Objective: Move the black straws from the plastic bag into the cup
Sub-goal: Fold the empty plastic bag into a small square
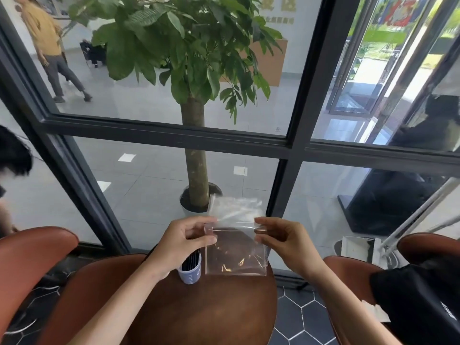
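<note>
We find a round brown table [211, 314] filling the lower centre of the frame, set against a dark-framed glass wall, with a potted tree [196, 150] beyond the glass at centre; we judge the table serves as the working surface because it keeps cup and bag within easy reach of both hands. Above its far edge, at lower centre, a clear plastic bag [236, 255] hangs upright, its top flap folded back; it appears empty, as we see the table through it. The left hand [184, 240] pinches the bag's upper left corner between thumb and fingers, and the right hand [281, 240] pinches the upper right corner likewise, the two held apart so the mouth is stretched taut, which we judge suits either checking the bag or closing it. Just left of the bag and below the left hand, a pale cup [190, 271] stands on the table with the black straws [191, 261] upright inside it. We judge the transfer essentially complete.
</note>
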